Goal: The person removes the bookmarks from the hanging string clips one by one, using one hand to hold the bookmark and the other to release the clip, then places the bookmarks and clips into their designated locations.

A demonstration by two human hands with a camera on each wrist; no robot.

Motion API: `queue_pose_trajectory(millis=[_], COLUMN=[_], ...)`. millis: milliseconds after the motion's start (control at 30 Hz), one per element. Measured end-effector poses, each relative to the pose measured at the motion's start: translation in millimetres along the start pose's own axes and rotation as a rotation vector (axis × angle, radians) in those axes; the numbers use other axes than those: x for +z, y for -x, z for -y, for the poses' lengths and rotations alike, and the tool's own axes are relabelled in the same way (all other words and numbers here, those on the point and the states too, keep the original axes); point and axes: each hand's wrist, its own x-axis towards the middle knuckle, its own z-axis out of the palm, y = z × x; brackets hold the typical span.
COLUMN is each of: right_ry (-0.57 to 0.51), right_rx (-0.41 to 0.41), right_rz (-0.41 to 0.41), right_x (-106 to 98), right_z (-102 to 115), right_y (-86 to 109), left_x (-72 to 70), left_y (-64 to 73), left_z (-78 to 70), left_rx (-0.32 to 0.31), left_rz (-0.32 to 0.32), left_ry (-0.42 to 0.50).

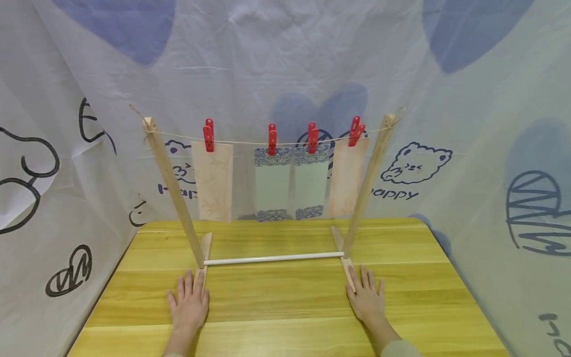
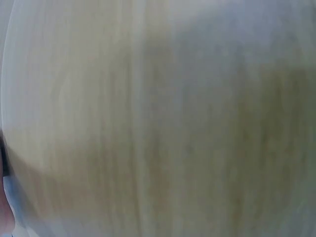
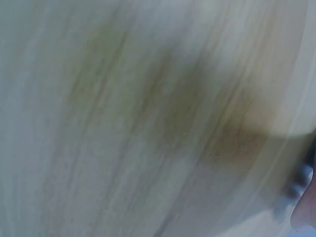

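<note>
A wooden frame with two upright posts (image 1: 176,196) stands on the table, its string (image 1: 241,143) stretched between the post tops. Four red clips would be too exact a tally, so several red clothespins (image 1: 272,140) hold paper strips on the string: plain pinkish strips (image 1: 213,183) at both ends, blue-patterned strips (image 1: 272,186) between. A white rod (image 1: 272,259) joins the feet. My left hand (image 1: 189,305) lies with fingers spread, fingertips at the left foot (image 1: 200,280). My right hand (image 1: 368,300) lies likewise at the right foot (image 1: 348,272). Both wrist views show mostly blurred tabletop.
The wooden table (image 1: 272,302) has a rounded far edge. Close behind and on both sides hangs a pale cloth (image 1: 267,59) printed with hearts, bears and lettering.
</note>
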Motion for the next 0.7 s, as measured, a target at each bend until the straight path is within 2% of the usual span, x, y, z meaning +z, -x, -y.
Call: queue_pose_trajectory(millis=[233, 533, 700], right_ry=[-0.025, 0.006, 0.003], right_rx=[0.013, 0.018, 0.018], right_rz=[-0.005, -0.029, -0.017], right_x=[-3, -2, -2], right_z=[-4, -11, -13], right_y=[2.1, 5.1, 5.8], left_x=[2.4, 3.6, 5.1], left_y=[-1.3, -2.3, -2.6], left_z=[-5.9, -11.0, -12.5], left_rx=[0.018, 0.029, 0.043], left_rz=[-0.02, -0.011, -0.032], left_ry=[-0.017, -0.019, -0.028])
